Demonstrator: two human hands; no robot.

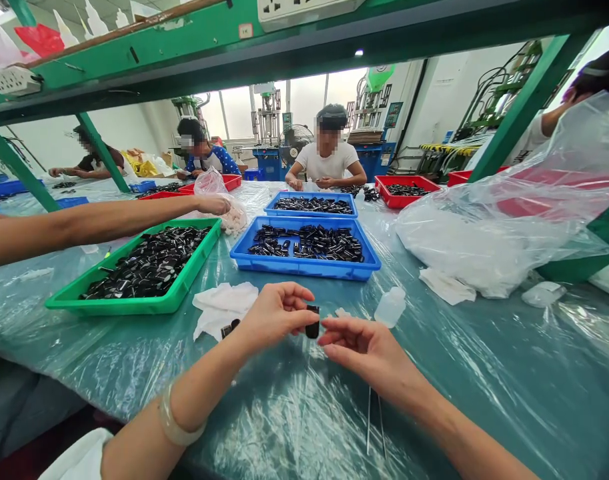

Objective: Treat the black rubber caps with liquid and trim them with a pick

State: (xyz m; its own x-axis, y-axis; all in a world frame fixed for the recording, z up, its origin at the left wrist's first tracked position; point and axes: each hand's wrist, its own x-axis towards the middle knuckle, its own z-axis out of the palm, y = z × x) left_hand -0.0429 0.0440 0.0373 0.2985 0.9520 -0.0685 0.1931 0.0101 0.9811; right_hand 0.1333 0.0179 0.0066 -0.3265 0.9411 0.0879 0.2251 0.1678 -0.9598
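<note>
From the head view: one small black plastic part (313,327) is up in the air over the near side of the worktop (264,413), pinched between the thumb and fingers of the left hand (277,310). As for progress, my guess is this one's mid-handling. Loads more sit in the near blue tray (304,267) and the green tray (119,305) to the left, but I can't tell which are finished and which are waiting. A couple more black pieces (230,328) lie by the white cloth (219,303).

Pose-wise, the left forearm comes up from the near left, wrist bent so the fingers point right. The right hand (369,343) comes in from the near right, palm turned inward, fingers curled with tips just beside the part; can't tell if they're touching it or pinching anything tiny.
</note>
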